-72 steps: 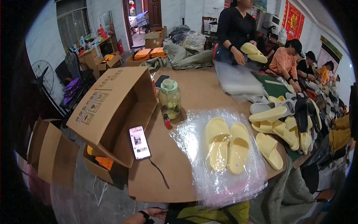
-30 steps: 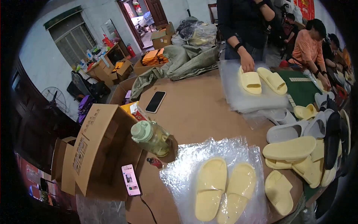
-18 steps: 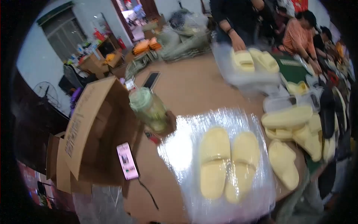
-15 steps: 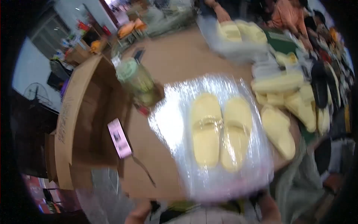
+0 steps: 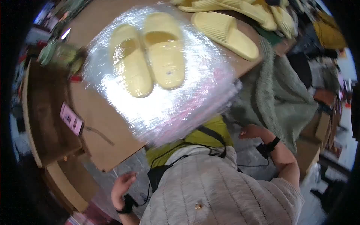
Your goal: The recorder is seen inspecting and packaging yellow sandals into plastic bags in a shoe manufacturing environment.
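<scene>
A pair of pale yellow slippers (image 5: 167, 62) lies side by side on a stack of clear bubble wrap (image 5: 204, 75) on the brown table. The stack's pinkish front edge reaches over the table's near edge toward my lap. My left hand (image 5: 123, 184) hangs beside my body, below the table's near edge. Its fingers are loosely bent and nothing shows in them. On the other side, my right hand (image 5: 252, 132) is beside my lap, near the green-grey cloth (image 5: 279, 97). Its fingers are half curled, and I see nothing in them.
Another yellow slipper (image 5: 242, 42) lies at the table's right edge, with more slippers (image 5: 247, 11) behind it. At left stand an open cardboard box (image 5: 48, 116) and a blurred jar with a green lid (image 5: 62, 56). A pink card with a cord (image 5: 71, 119) lies beside the box.
My view has tipped downward, bringing my lap and both forearms into sight. The slippers and bubble wrap now appear higher and farther left. The person across the table is out of view.
</scene>
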{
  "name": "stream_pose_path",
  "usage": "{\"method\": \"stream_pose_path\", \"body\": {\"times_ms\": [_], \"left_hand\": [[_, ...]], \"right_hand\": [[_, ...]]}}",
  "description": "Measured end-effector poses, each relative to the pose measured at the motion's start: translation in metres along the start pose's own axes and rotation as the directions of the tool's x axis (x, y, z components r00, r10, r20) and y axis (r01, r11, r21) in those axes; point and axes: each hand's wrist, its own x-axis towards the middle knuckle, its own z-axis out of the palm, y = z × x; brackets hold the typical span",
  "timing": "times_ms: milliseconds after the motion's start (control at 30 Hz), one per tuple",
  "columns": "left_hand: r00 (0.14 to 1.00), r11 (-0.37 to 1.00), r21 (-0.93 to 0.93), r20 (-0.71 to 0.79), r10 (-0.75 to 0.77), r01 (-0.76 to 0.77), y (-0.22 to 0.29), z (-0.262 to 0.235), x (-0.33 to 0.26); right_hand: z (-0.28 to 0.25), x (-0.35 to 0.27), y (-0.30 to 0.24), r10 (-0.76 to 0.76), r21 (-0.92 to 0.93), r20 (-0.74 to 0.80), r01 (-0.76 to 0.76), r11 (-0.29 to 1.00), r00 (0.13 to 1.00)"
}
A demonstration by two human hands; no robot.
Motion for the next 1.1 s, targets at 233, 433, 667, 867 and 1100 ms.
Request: {"method": "stream_pose_path", "body": {"times_ms": [233, 433, 667, 867, 1100], "left_hand": [[0.96, 0.952, -0.133, 0.015, 0.281, -0.277, 0.112, -0.015, -0.012], [0.962, 0.96, -0.064, -0.004, 0.273, -0.273, 0.146, -0.032, -0.005], [0.975, 0.99, 0.066, 0.178, -0.136, 0.126, 0.136, -0.014, -0.004], [0.988, 0.977, -0.191, 0.142, -0.065, 0.091, 0.18, -0.019, -0.016], [0.99, 0.973, -0.195, 0.044, 0.13, -0.119, 0.189, -0.036, 0.019]], "right_hand": [[-0.129, -0.13, -0.105, -0.13, -0.101, -0.32, 0.103, 0.99, 0.938], [-0.21, -0.179, -0.142, -0.63, -0.659, -0.752, -0.226, 0.717, 0.194], [-0.11, -0.096, -0.09, -0.116, 0.087, -0.251, 0.142, 0.986, 0.961], [0.091, 0.031, 0.026, 0.019, -0.173, 0.1, -0.001, 0.985, 0.995], [0.139, 0.036, -0.063, 0.133, 0.063, 0.289, -0.158, 0.986, 0.948]]}}
